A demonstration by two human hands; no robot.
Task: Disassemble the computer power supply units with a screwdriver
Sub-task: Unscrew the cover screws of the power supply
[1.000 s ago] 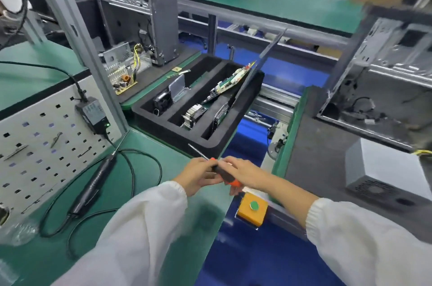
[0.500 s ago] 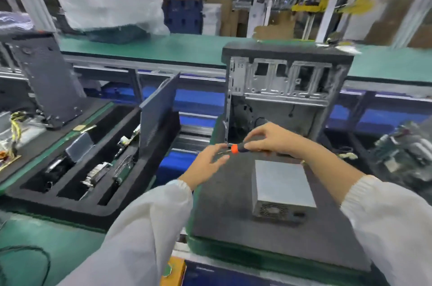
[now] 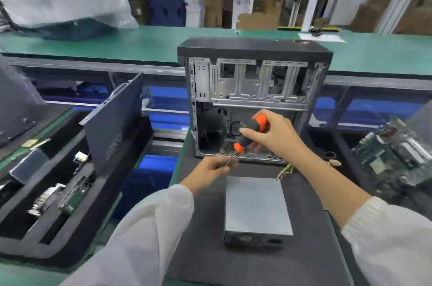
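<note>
My right hand (image 3: pixel 275 138) grips the screwdriver (image 3: pixel 251 132) by its grey-and-orange handle, tip tilted down toward my left. My left hand (image 3: pixel 210 172) is loosely curled, its fingertips at the thin shaft; the blur hides whether they pinch it. Just below both hands, the power supply unit (image 3: pixel 256 209), a plain silver box, lies flat on the dark mat (image 3: pixel 201 250) of the bench, vent facing me. Behind my hands stands an open computer case (image 3: pixel 254 70). To my left, a black foam tray (image 3: pixel 53 227) holds circuit boards.
</note>
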